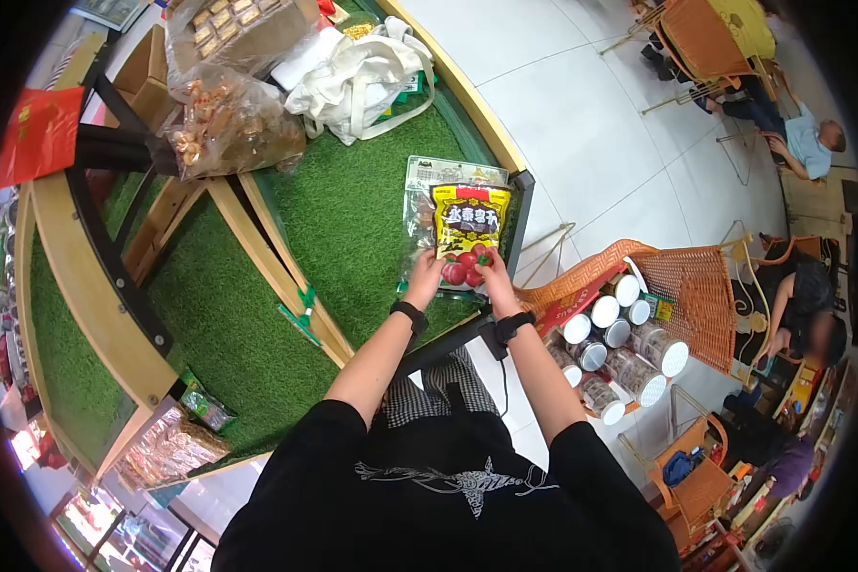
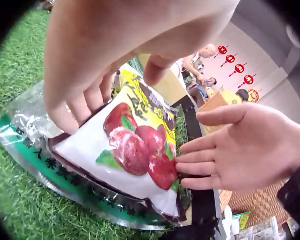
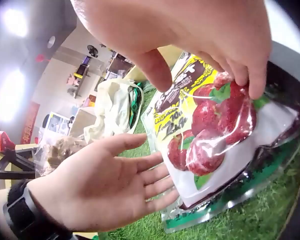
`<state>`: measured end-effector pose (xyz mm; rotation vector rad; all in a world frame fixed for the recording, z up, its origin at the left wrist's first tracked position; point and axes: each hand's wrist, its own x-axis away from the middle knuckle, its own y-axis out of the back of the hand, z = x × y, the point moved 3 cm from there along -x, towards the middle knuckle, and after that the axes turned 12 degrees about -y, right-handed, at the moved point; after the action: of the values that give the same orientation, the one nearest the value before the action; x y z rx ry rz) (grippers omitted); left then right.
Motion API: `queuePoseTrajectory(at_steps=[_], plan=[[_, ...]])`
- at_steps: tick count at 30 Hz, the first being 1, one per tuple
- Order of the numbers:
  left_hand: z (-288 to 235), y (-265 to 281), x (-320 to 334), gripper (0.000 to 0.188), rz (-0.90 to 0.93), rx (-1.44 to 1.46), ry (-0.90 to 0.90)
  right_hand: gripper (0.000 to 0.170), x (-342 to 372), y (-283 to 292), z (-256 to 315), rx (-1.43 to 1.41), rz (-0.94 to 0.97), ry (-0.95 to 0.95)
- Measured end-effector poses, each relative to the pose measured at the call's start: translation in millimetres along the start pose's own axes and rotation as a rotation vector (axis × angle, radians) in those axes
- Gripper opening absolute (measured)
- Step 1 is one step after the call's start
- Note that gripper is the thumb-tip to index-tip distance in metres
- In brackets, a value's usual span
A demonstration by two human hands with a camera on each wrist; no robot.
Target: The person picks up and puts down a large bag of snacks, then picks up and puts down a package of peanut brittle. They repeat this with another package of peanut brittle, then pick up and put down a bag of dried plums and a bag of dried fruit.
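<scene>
In the head view a yellow, white and red fruit bag [image 1: 469, 217] lies over a clear package with a green band [image 1: 418, 205] on green turf. My left hand [image 1: 425, 276] is at its lower left edge and my right hand [image 1: 498, 284] at its lower right. Seen from the left wrist, the right hand [image 2: 247, 147] has straight fingers at the edge of the fruit bag [image 2: 135, 150], below the left hand [image 2: 130, 45]. The right wrist view shows the left hand [image 3: 107, 185] palm up, fingertips at the bag [image 3: 210, 130], and the right hand [image 3: 195, 35] over its other side.
Beyond the bag are a white cloth bag [image 1: 357, 86] and a plastic bag of snacks [image 1: 234, 124]. A wicker chair [image 1: 686, 296] at the right holds several lidded jars [image 1: 634, 374]. The stand's dark edge [image 1: 520, 224] borders the turf; people sit farther off.
</scene>
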<state>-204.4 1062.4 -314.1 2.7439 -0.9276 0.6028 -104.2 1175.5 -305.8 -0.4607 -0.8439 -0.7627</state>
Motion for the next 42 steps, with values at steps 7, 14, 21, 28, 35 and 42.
queuePoseTrajectory(at_steps=[7, 14, 21, 28, 35, 42], plan=[[23, 8, -9, 0.026, 0.012, -0.385, -0.039, 0.075, -14, -3, -13, 0.370, -0.221, 0.077], [20, 42, 4, 0.021, -0.049, -0.259, 0.001, 0.065, -26, 3, -41, 0.370, -0.133, -0.064], [47, 68, 0, 0.030, -0.033, -0.644, 0.223, 0.042, -14, -15, -29, 0.345, -0.171, -0.037], [44, 66, -5, 0.031, 0.061, -0.731, 0.288, 0.033, -57, 12, -80, 0.461, -0.096, -0.039], [38, 62, 1, 0.035, 0.059, -0.705, 0.366, 0.021, -43, 15, -68, 0.434, -0.082, -0.154], [14, 71, 23, 0.033, 0.131, -0.639, 0.262, 0.021, -25, 8, -63, 0.505, -0.183, -0.019]])
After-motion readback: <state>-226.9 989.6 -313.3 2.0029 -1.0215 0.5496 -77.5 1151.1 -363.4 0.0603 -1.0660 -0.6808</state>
